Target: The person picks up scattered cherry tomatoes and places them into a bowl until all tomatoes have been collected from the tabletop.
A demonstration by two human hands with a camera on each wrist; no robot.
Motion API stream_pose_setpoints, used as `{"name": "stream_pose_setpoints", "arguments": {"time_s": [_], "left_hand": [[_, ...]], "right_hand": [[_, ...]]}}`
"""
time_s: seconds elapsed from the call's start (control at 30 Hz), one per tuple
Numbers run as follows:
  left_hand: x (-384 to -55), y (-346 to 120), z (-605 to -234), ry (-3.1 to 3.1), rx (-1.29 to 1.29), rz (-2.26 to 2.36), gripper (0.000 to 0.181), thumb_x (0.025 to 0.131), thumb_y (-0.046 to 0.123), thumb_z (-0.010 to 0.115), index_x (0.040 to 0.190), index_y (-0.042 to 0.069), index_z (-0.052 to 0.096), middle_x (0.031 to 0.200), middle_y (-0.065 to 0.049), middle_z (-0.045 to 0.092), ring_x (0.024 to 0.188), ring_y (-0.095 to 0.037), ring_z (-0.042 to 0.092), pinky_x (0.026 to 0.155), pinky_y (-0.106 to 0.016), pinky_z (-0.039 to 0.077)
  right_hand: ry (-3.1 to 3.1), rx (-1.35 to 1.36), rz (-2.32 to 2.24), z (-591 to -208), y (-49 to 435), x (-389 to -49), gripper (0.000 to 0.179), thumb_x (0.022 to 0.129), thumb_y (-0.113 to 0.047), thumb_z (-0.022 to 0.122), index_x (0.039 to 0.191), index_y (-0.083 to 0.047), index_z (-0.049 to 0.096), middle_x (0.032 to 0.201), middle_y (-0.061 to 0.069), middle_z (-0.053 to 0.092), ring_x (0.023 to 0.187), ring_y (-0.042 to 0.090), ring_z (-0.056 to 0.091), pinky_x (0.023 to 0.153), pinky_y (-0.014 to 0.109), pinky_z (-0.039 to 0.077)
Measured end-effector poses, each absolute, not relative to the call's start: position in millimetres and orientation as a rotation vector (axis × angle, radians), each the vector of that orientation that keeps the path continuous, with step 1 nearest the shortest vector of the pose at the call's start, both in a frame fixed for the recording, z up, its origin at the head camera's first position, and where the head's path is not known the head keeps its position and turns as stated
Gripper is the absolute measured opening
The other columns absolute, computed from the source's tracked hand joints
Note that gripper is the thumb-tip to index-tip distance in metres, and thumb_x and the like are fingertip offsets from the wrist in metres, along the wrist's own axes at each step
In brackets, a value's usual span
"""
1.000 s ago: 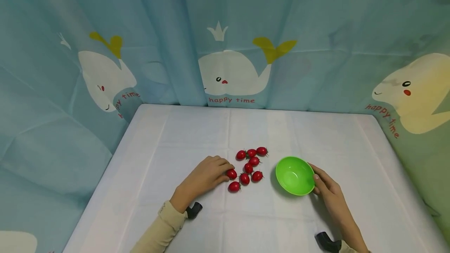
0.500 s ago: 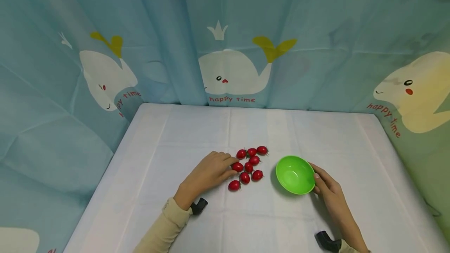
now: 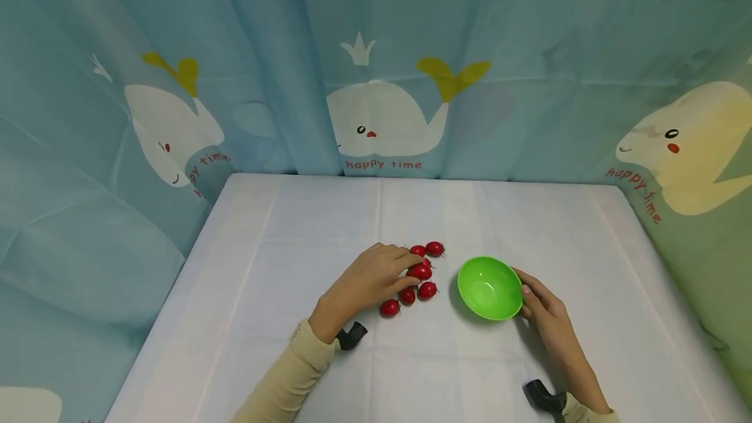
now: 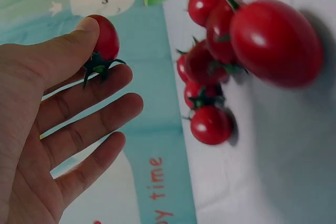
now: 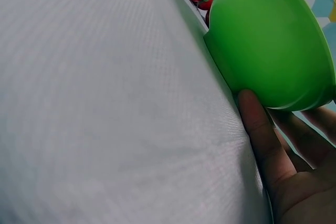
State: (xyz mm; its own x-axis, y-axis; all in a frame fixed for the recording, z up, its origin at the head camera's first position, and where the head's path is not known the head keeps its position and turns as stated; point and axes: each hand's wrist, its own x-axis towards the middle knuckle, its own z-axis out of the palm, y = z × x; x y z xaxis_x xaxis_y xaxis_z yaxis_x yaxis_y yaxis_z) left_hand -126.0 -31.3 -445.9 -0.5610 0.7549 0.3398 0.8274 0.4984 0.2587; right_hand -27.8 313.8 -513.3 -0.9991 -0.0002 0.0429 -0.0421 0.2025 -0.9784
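Observation:
My left hand [image 3: 367, 279] pinches one cherry tomato [image 4: 106, 38] between thumb and index finger, its green stem end toward the fingers; the other fingers are spread. It hangs over the loose cherry tomatoes [image 3: 390, 308], several of which lie in a loose cluster on the white cloth, some partly hidden by the hand. To their right stands a bright green bowl [image 3: 490, 287] with nothing in it. My right hand [image 3: 546, 318] holds the bowl by its right side, thumb against the lower wall in the right wrist view and fingers around the far side [image 5: 262, 40].
A white cloth [image 3: 294, 214] covers the table. Blue-green curtains [image 3: 264, 116] printed with whales hang along its back and sides. A black wrist strap piece [image 3: 352, 336] sits at the left wrist, another [image 3: 542, 395] at the right.
My left hand has moved right and slightly away from me, carrying a tomato from the cluster's left edge toward the bowl. The right hand and the bowl stay almost in place.

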Motion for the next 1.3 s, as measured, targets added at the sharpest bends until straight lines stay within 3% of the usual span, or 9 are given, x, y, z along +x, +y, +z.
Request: {"name": "stream_pose_setpoints", "arguments": {"time_s": [0.37, 0.67, 0.97, 1.3], "left_hand": [[-123.0, -6.6, -440.3, -2.564, -1.444, -0.562, 0.028, 0.100, 0.033, 0.072, 0.120, 0.016, 0.071, 0.109, 0.006, 0.074, 0.099, -0.009, 0.067, 0.087, -0.025, 0.053], [-123.9, 20.0, -439.9, -2.557, -1.520, -0.586, 0.031, 0.102, 0.034, 0.068, 0.126, 0.015, 0.070, 0.115, 0.005, 0.073, 0.108, -0.010, 0.065, 0.100, -0.022, 0.053], [-124.3, 46.1, -447.2, -2.506, -1.623, -0.508, 0.034, 0.103, 0.037, 0.066, 0.127, 0.013, 0.070, 0.111, 0.004, 0.073, 0.103, -0.009, 0.067, 0.096, -0.016, 0.053], [-122.7, 67.0, -458.1, -2.490, -1.756, -0.453, 0.038, 0.105, 0.040, 0.062, 0.132, 0.013, 0.068, 0.123, 0.004, 0.072, 0.116, -0.010, 0.064, 0.109, -0.016, 0.046]], "right_hand": [[-2.430, 0.027, 1.935, -515.9, 315.2, -26.4, 0.047, 0.114, -0.019, 0.042, 0.153, 0.007, 0.044, 0.136, -0.028, 0.060, 0.110, -0.011, 0.060, 0.085, 0.008, 0.053], [-2.392, 0.063, 1.996, -514.4, 316.3, -30.6, 0.048, 0.114, -0.019, 0.042, 0.153, 0.009, 0.042, 0.139, -0.028, 0.058, 0.121, -0.013, 0.060, 0.089, 0.009, 0.054], [-2.429, 0.018, 1.961, -513.5, 314.4, -29.1, 0.048, 0.114, -0.020, 0.043, 0.153, 0.007, 0.042, 0.137, -0.029, 0.057, 0.119, -0.014, 0.059, 0.088, 0.009, 0.054], [-2.463, 0.004, 1.942, -515.0, 315.6, -28.8, 0.050, 0.114, -0.023, 0.042, 0.154, 0.006, 0.042, 0.138, -0.030, 0.055, 0.121, -0.015, 0.058, 0.090, 0.009, 0.054]]}}
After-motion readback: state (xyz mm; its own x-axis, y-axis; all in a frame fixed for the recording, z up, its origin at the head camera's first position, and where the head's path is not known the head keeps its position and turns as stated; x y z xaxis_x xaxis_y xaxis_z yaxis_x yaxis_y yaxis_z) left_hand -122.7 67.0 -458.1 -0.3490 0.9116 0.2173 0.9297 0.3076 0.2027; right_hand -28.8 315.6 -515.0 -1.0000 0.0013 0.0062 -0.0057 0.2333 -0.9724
